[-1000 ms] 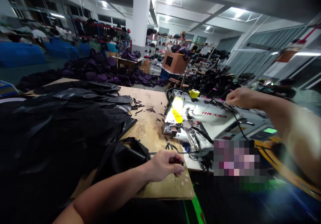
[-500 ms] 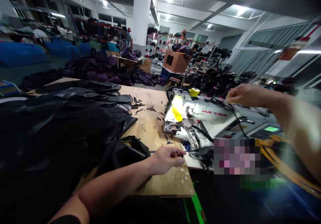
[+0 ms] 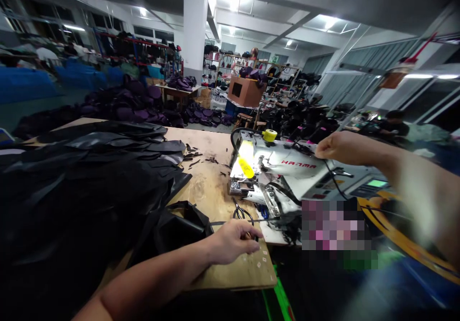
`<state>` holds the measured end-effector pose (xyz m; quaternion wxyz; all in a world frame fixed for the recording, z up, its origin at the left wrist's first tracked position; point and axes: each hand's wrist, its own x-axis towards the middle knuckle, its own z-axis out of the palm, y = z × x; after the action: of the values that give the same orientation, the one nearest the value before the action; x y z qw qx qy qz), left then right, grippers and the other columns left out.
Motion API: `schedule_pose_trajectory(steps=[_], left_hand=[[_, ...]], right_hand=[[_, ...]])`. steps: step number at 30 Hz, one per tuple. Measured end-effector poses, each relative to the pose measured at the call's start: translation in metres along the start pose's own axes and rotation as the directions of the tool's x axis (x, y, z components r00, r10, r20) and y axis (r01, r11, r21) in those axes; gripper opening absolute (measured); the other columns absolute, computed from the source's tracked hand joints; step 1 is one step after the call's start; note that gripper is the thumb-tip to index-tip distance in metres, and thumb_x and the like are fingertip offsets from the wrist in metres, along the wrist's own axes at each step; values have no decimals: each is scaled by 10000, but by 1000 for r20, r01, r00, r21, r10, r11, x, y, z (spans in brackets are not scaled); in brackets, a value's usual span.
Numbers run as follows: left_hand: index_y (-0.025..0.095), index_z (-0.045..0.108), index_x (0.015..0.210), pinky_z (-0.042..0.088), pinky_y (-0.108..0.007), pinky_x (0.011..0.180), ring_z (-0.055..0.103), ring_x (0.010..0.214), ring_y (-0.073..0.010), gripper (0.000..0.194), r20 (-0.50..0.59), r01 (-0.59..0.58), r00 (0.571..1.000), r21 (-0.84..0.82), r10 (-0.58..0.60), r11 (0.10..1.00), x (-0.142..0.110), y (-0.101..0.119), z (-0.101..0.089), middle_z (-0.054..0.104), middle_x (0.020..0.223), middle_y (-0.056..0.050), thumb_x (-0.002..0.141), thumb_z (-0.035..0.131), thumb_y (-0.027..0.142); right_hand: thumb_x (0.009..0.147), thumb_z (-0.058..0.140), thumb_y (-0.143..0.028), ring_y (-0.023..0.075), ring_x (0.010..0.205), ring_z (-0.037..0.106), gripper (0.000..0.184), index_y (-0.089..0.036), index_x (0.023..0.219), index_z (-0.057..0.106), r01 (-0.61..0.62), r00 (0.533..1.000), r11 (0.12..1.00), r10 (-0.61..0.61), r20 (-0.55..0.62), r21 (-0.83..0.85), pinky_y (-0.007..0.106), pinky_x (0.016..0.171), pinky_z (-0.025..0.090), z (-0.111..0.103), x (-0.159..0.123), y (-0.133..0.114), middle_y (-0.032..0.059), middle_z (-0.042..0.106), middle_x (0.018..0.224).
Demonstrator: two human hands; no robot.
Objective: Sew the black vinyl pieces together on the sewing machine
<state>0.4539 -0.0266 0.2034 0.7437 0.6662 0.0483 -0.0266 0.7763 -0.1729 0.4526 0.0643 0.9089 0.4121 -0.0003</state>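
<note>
My left hand (image 3: pixel 232 240) rests on the wooden worktable (image 3: pixel 215 191) near its front edge, fingers curled around something small I cannot make out, next to black scissors (image 3: pixel 240 212) and a thin dark strip. My right hand (image 3: pixel 339 147) is closed in a pinch on top of the white sewing machine (image 3: pixel 287 165), by a black cable. A yellow lamp glows at the machine's needle end. A crumpled black bag piece (image 3: pixel 176 227) lies just left of my left hand.
A big pile of black cut fabric pieces (image 3: pixel 82 177) covers the table's left side. A yellow tape roll (image 3: pixel 269 134) sits on the machine. Dark scraps lie on the table's far part. Behind are purple and black goods heaps, shelves, a pillar and a seated person at far right.
The view shifted slightly. My left hand's fingers curled in a little beside the scissors. My right hand stayed on the machine top.
</note>
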Motion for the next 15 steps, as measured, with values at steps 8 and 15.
schedule_pose_trajectory(steps=[8,15], left_hand=[[112,731,1030,490,-295,718,607,675,-120,538,-72,-4,997,-201,-10,980,11,4,10,672,741,5,622,916,410],[112,731,1004,497,-280,669,609,621,-112,535,-128,-31,992,-227,1,973,26,18,7,686,696,1,616,935,418]], right_hand=[[905,600,-196,117,678,564,234,-89,903,809,-28,986,992,47,-160,123,263,690,380,-2,24,-7,40,730,732],[883,623,-182,61,603,495,207,-120,766,783,100,987,994,-104,-122,-39,245,640,321,-3,25,-2,-6,705,664]])
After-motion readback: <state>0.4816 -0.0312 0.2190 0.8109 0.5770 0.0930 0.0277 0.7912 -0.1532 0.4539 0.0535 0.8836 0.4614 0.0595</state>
